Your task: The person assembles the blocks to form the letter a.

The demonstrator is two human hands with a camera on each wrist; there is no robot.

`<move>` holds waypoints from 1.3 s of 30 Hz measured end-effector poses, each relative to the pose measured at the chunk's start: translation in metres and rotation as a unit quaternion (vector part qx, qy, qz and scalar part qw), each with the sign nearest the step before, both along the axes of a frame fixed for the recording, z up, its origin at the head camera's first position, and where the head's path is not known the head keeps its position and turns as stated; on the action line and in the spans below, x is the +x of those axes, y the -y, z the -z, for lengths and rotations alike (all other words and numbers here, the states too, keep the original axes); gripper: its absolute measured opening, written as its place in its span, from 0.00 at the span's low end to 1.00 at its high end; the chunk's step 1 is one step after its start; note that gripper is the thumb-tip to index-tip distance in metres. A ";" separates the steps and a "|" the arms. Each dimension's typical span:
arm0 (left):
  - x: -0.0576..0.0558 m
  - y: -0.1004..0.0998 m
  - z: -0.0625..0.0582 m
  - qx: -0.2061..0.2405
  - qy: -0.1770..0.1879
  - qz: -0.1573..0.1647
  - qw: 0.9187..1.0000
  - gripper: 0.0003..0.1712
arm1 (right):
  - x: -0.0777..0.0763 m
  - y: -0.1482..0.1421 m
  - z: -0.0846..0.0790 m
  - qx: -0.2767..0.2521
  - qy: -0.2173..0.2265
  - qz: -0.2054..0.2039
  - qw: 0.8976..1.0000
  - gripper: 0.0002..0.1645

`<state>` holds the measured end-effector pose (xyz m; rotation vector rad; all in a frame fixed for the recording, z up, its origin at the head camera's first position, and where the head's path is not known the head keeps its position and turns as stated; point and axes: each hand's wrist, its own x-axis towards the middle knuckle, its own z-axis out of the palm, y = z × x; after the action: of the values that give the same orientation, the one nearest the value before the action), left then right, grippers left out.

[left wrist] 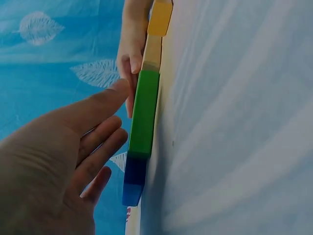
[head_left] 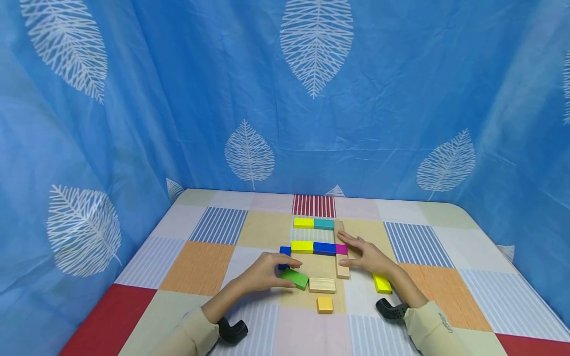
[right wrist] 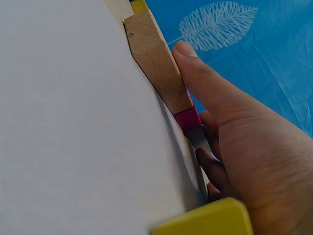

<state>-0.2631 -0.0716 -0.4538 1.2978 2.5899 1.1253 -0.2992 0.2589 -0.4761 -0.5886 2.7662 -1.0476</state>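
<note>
In the head view, my left hand point(head_left: 264, 272) is at a green block point(head_left: 295, 279), its thumb by the near edge and its fingers beyond the far side. The left wrist view shows the fingers fairly straight beside the green block point(left wrist: 145, 112); contact is unclear. A dark blue block point(head_left: 285, 257) lies beyond it. My right hand point(head_left: 369, 257) spreads along a column on the right. Its fingertips are on an upper plain wood block point(head_left: 339, 230), its thumb by a lower wood block point(head_left: 342, 267). Between these sits a magenta block point(head_left: 341, 249).
A yellow block point(head_left: 304, 223) and a teal block point(head_left: 323, 224) form the far row. Nearer, another yellow block point(head_left: 302, 247) adjoins a blue block point(head_left: 324, 248). A wood block point(head_left: 322, 285), an orange-yellow block point(head_left: 324, 304) and a yellow block point(head_left: 382, 283) lie closer.
</note>
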 end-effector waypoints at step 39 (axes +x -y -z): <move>0.000 -0.004 0.005 -0.007 -0.018 -0.010 1.000 0.22 | 0.002 0.000 -0.002 -0.003 -0.020 -0.012 1.000 0.49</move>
<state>-0.2628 -0.0680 -0.4583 1.3033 2.6368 1.0956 -0.2971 0.2586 -0.4742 -0.6505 2.7831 -1.0519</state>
